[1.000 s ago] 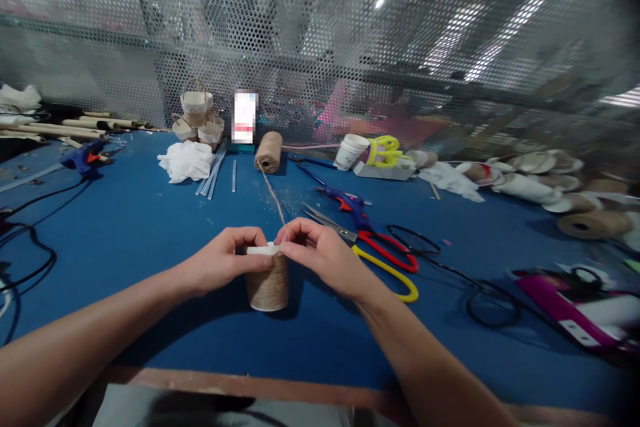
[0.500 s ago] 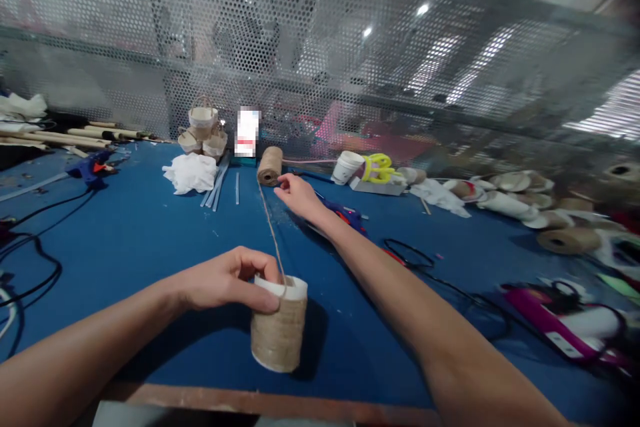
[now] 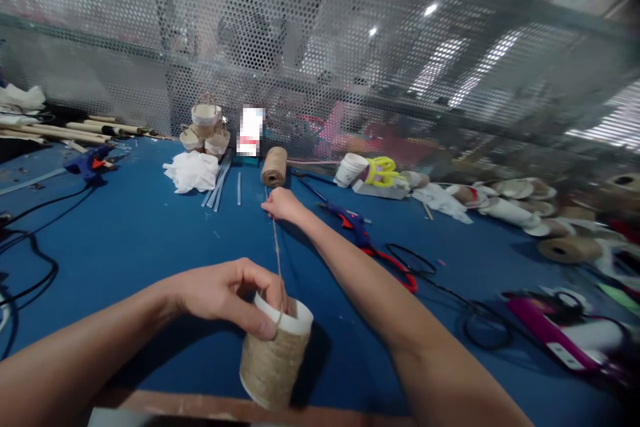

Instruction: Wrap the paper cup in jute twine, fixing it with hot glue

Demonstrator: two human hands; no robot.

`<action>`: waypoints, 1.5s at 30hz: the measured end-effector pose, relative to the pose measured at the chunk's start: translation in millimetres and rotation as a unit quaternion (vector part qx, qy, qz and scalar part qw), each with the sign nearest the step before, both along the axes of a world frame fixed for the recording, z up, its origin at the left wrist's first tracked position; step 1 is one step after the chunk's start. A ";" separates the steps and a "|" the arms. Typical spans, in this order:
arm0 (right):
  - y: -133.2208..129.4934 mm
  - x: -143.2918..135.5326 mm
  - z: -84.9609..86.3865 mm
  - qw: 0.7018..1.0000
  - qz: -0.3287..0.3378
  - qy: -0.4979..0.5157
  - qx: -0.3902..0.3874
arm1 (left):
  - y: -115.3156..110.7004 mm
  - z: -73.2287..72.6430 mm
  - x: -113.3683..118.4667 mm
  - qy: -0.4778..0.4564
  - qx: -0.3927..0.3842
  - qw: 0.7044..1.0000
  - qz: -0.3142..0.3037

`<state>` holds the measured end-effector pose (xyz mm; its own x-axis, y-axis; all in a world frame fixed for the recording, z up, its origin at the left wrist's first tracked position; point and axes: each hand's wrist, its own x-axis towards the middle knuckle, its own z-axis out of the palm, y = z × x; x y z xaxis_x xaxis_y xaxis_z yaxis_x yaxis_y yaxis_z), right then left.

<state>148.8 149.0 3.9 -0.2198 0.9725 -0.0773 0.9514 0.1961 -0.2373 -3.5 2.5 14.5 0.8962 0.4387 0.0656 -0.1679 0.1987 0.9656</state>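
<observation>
My left hand point(image 3: 235, 297) pinches the rim of a white cup wrapped in jute twine point(image 3: 276, 363), with the fingers inside and the thumb outside. The cup tilts slightly near the table's front edge. From its rim a strand of jute twine point(image 3: 277, 250) runs away to my right hand point(image 3: 281, 205), whose fingertips are closed on it. Just beyond that hand lies the twine spool point(image 3: 274, 167) on its side. A blue hot glue gun point(image 3: 353, 221) rests to the right of my right forearm.
Twine-covered baskets point(image 3: 205, 130) and a crumpled white cloth point(image 3: 191, 171) sit at the back left. A white cup point(image 3: 350, 169) and yellow-handled scissors point(image 3: 383, 172) stand back right. Cables and a purple power strip point(image 3: 555, 333) lie at right; another glue gun point(image 3: 90, 163) is left.
My right hand has come back from beside the spool and closed on the strand. The cup, in my left hand, has moved slightly nearer and tilted more.
</observation>
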 end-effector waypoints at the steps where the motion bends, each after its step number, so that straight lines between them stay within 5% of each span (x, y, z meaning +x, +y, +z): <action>1: -3.0 3.8 -0.3 1.000 0.001 0.001 -0.003 | -0.2 -0.7 0.3 0.006 0.001 1.000 0.005; 8: -19.1 41.0 29.2 0.992 -0.021 0.044 0.117 | 0.7 -4.4 3.2 0.044 0.006 0.996 0.075; 17: -77.8 43.2 69.3 0.949 0.067 0.188 0.242 | -0.5 -6.1 5.5 0.057 -0.007 0.993 0.102; 20: -89.4 54.6 66.6 0.958 0.106 0.195 0.182 | -1.7 -5.8 5.6 0.065 -0.010 0.989 0.130; 26: -102.3 85.5 45.7 0.977 0.001 0.179 0.115 | -0.3 -8.8 7.8 0.068 -0.024 0.975 0.210; 30: -130.5 71.4 40.8 0.963 0.088 0.255 -0.005 | 1.0 -11.8 9.7 0.065 -0.018 0.970 0.233; 34: -149.8 43.9 40.1 0.931 0.172 0.321 0.006 | -0.3 -11.0 11.8 0.071 -0.019 0.966 0.247; 45: -155.5 40.3 21.9 0.933 0.108 0.342 -0.041 | -4.1 -8.4 12.9 0.141 0.043 0.969 0.200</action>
